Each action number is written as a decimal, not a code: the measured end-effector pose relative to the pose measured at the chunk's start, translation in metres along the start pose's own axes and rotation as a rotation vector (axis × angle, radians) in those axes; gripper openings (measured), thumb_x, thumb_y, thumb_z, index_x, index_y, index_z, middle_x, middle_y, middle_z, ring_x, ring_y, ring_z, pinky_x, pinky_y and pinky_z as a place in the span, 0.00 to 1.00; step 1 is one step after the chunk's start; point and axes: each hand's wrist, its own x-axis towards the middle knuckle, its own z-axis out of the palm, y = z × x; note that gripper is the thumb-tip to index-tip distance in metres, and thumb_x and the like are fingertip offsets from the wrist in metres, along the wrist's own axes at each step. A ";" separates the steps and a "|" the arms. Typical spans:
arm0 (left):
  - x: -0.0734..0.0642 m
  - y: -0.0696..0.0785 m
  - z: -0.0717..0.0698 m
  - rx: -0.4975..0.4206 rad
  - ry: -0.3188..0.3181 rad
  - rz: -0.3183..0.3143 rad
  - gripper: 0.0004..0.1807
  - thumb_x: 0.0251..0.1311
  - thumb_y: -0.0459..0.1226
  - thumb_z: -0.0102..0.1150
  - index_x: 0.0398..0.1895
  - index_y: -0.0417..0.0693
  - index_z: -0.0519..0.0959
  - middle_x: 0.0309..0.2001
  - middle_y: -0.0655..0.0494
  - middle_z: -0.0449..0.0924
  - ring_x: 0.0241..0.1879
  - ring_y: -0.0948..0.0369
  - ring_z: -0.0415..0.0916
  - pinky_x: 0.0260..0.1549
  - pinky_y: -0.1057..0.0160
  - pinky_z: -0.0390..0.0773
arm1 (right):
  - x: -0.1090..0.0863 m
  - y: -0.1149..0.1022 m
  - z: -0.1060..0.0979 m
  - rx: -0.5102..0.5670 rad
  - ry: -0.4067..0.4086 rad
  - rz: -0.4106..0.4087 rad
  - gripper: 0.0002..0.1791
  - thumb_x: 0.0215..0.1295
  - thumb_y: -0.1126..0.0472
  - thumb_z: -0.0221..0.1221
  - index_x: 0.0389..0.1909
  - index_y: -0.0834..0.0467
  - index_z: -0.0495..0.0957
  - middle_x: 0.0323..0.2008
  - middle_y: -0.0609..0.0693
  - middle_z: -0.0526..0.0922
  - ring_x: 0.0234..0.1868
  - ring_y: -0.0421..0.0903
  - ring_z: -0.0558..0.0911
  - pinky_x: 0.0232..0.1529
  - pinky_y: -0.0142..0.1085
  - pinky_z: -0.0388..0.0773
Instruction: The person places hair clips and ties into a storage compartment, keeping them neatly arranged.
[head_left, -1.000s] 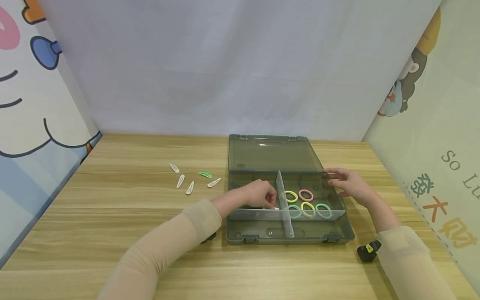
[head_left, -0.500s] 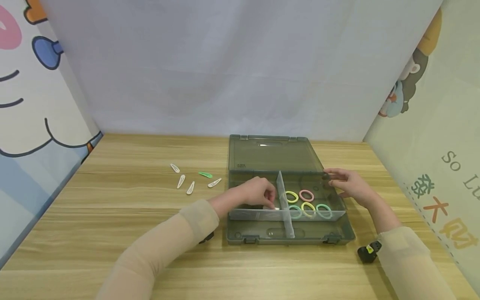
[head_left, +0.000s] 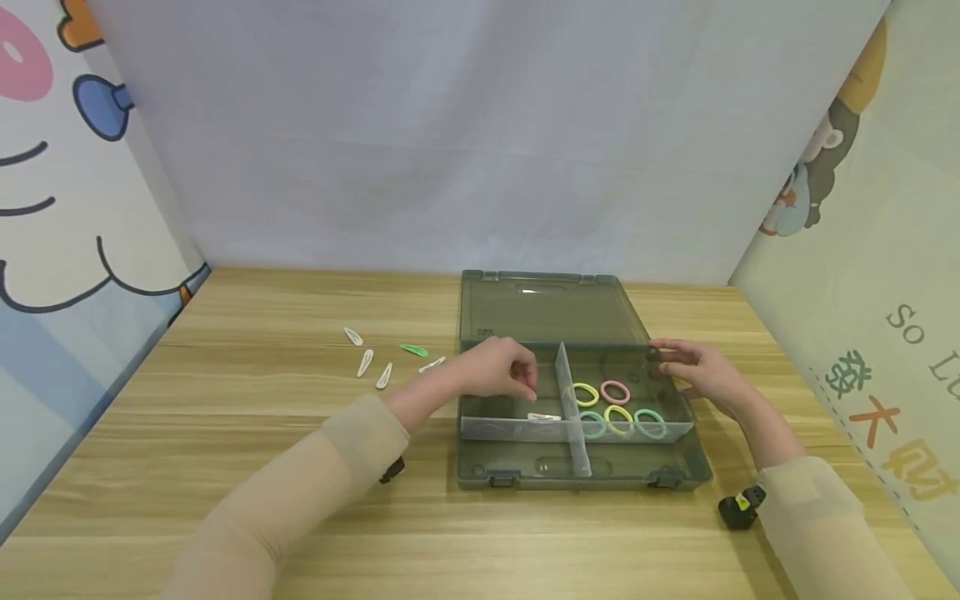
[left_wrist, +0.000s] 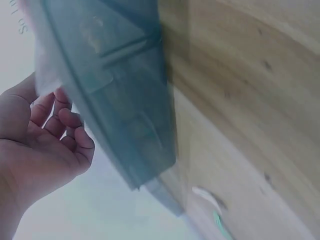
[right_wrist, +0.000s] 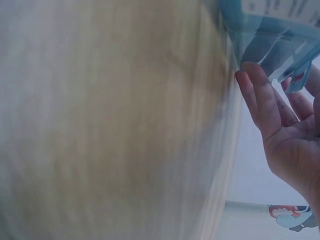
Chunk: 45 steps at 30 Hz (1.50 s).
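A smoky grey plastic organizer box point(head_left: 517, 477) lies with its lid folded back, its inside split by clear dividers. My left hand point(head_left: 497, 367) hovers over the left back compartment, fingers loosely bent and holding nothing. Below its fingertips, a white snap hair clip point(head_left: 543, 417) lies by the front divider. In the left wrist view, the left hand point(left_wrist: 50, 132) shows beside the box wall. My right hand point(head_left: 705, 375) rests its extended fingers against the box's right back corner; the right wrist view shows these fingers point(right_wrist: 264, 97) on the outer wall. Yellow, pink and green hair ties point(head_left: 616, 393) fill the right back compartment.
On the wooden table point(head_left: 247, 392), left of the box, lie several white snap clips point(head_left: 364, 362) and a green snap clip point(head_left: 414, 350). The lid point(head_left: 551, 308) lies flat behind the box. A pale curtain point(head_left: 465, 150) hangs behind the table.
My left hand has let go of the white hair clip and risen up and to the left, leaving the clip in the compartment. The right hand stays at the box corner.
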 end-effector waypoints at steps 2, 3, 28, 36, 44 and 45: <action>-0.005 -0.001 -0.006 -0.005 0.016 -0.010 0.07 0.54 0.42 0.68 0.27 0.53 0.78 0.25 0.63 0.77 0.27 0.67 0.71 0.29 0.70 0.71 | 0.000 0.000 -0.001 -0.005 0.001 0.003 0.29 0.70 0.59 0.51 0.69 0.61 0.57 0.67 0.68 0.60 0.64 0.66 0.64 0.48 0.56 0.76; -0.008 -0.002 -0.008 -0.010 0.024 -0.017 0.07 0.53 0.41 0.68 0.27 0.53 0.78 0.25 0.63 0.77 0.27 0.66 0.72 0.29 0.70 0.71 | 0.000 0.000 -0.001 -0.006 0.001 0.003 0.29 0.70 0.59 0.51 0.70 0.61 0.57 0.67 0.68 0.59 0.64 0.66 0.64 0.48 0.56 0.75; -0.056 -0.064 -0.048 -0.074 0.174 -0.156 0.07 0.56 0.37 0.66 0.34 0.47 0.78 0.28 0.58 0.76 0.29 0.61 0.70 0.32 0.63 0.70 | -0.004 0.000 -0.001 0.006 -0.002 0.004 0.30 0.70 0.59 0.52 0.70 0.61 0.57 0.67 0.69 0.59 0.64 0.67 0.63 0.47 0.54 0.76; -0.060 -0.084 -0.045 -0.124 0.202 -0.234 0.07 0.55 0.35 0.66 0.34 0.42 0.79 0.28 0.55 0.76 0.29 0.60 0.70 0.32 0.63 0.71 | -0.004 0.000 -0.002 -0.003 -0.004 0.003 0.31 0.70 0.57 0.52 0.70 0.60 0.56 0.68 0.68 0.58 0.64 0.67 0.64 0.47 0.55 0.76; -0.059 -0.102 -0.039 -0.130 0.162 -0.272 0.08 0.54 0.33 0.67 0.36 0.41 0.80 0.30 0.54 0.77 0.32 0.60 0.72 0.33 0.64 0.72 | -0.004 0.000 -0.001 0.001 0.003 0.004 0.31 0.70 0.57 0.53 0.70 0.61 0.57 0.67 0.68 0.59 0.64 0.67 0.64 0.45 0.51 0.78; -0.059 -0.103 -0.039 -0.118 0.155 -0.268 0.08 0.53 0.33 0.67 0.36 0.41 0.80 0.29 0.53 0.77 0.32 0.60 0.72 0.33 0.65 0.73 | -0.004 0.000 -0.001 0.003 0.004 0.004 0.31 0.70 0.57 0.53 0.70 0.60 0.57 0.67 0.68 0.59 0.64 0.67 0.64 0.45 0.51 0.78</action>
